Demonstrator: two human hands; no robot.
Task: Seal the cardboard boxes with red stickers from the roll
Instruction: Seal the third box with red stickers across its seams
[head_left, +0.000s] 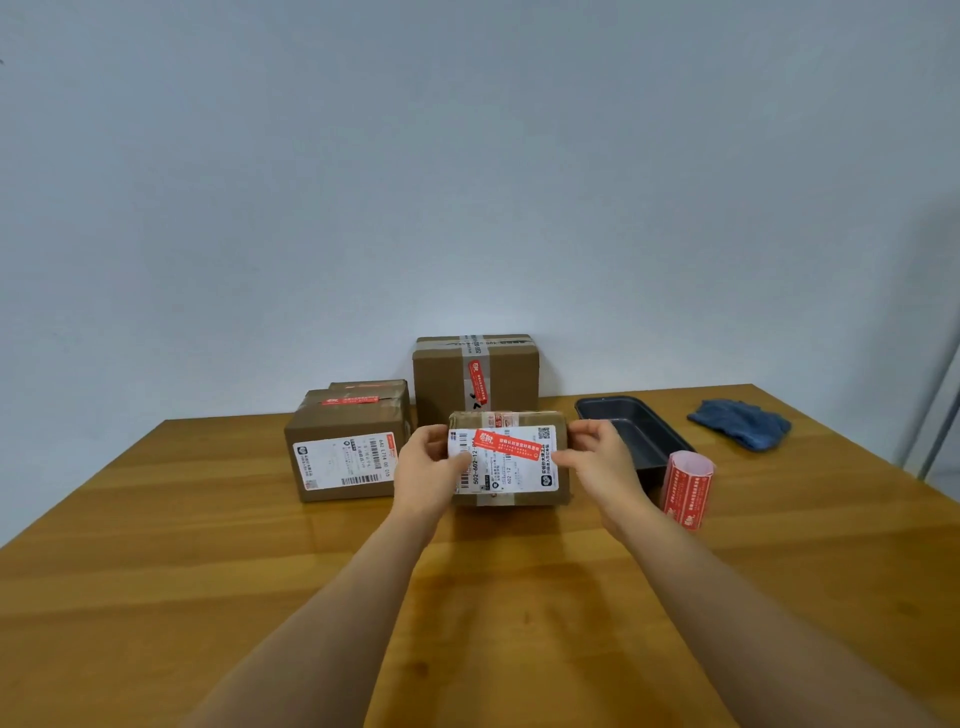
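Note:
A small cardboard box (511, 491) with a white shipping label stands in the middle of the table, a red sticker (508, 445) slanting across the label. My left hand (428, 467) grips the box's left side with its thumb on the label. At the right side my right hand (602, 462) holds the box, its thumb touching the sticker's right end. The roll of red stickers (687, 486) stands upright just right of my right wrist.
A labelled box (343, 452) with a red sticker on top sits at the left, another box (374, 387) behind it. A taller stickered box (475, 376) stands against the wall. A dark baking tin (631, 423) and a blue cloth (740, 423) lie at the right.

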